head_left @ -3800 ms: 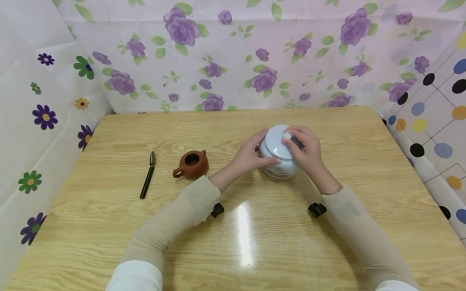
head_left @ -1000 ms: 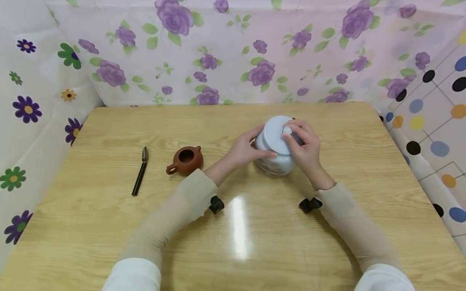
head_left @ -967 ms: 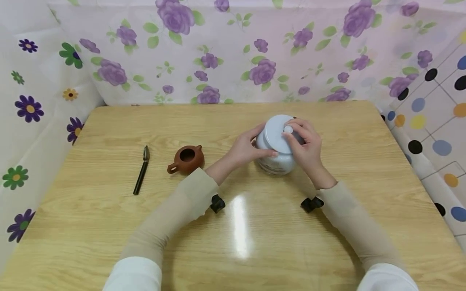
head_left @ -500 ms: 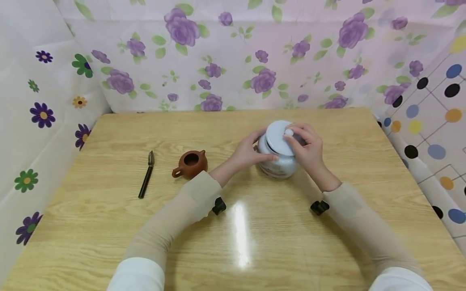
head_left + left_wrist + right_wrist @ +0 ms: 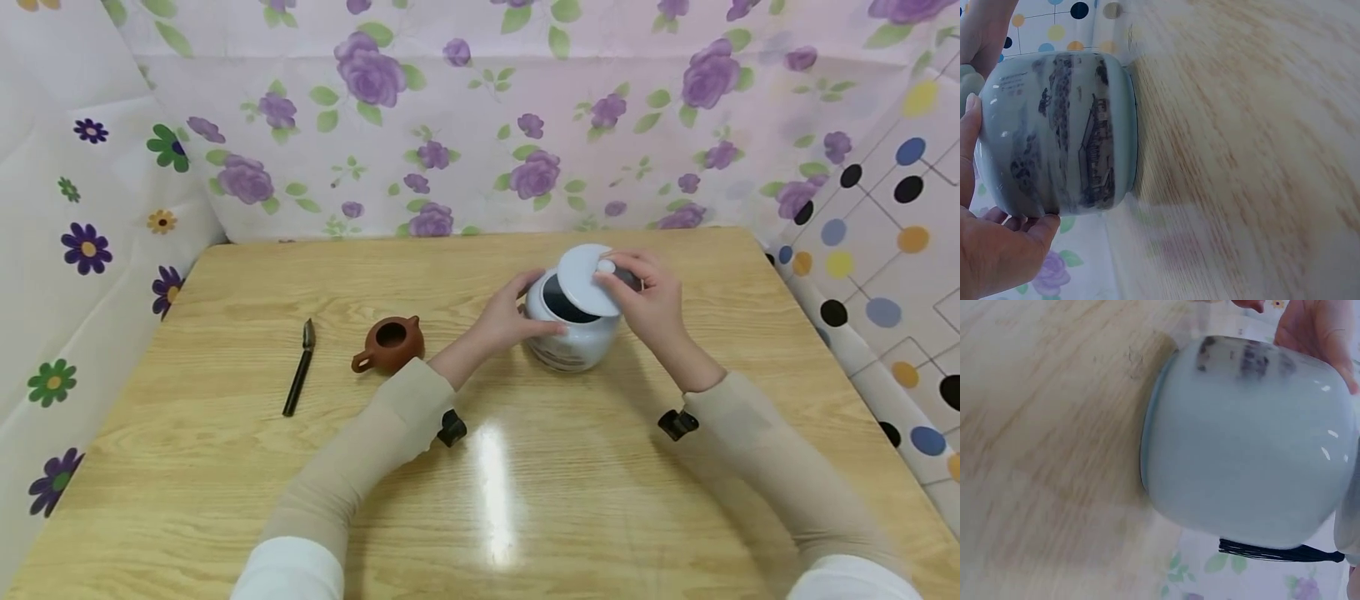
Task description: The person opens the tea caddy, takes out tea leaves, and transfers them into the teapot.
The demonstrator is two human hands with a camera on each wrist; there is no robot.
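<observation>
A pale ceramic jar (image 5: 573,352) stands on the table at right of centre in the head view. Its side carries a dark landscape print, plain in the left wrist view on the jar (image 5: 1072,131). My left hand (image 5: 504,321) grips the jar's left side, thumb in front near the rim and fingers behind. My right hand (image 5: 654,307) pinches the knob (image 5: 606,267) of the round lid (image 5: 579,282). The lid is tilted and shifted right, so part of the dark mouth (image 5: 561,302) shows. In the right wrist view a black tassel (image 5: 1272,551) hangs beside the jar.
A small brown clay teapot (image 5: 403,354) without a lid stands left of my left forearm. Farther left lies a slim tool (image 5: 298,382) with a black handle and a shiny pointed tip. Flowered sheeting (image 5: 435,150) rises behind the wooden table (image 5: 570,500).
The lid, earlier seated on the jar, has been raised and drawn to the right by my right hand, uncovering part of the mouth. My left hand stays on the jar.
</observation>
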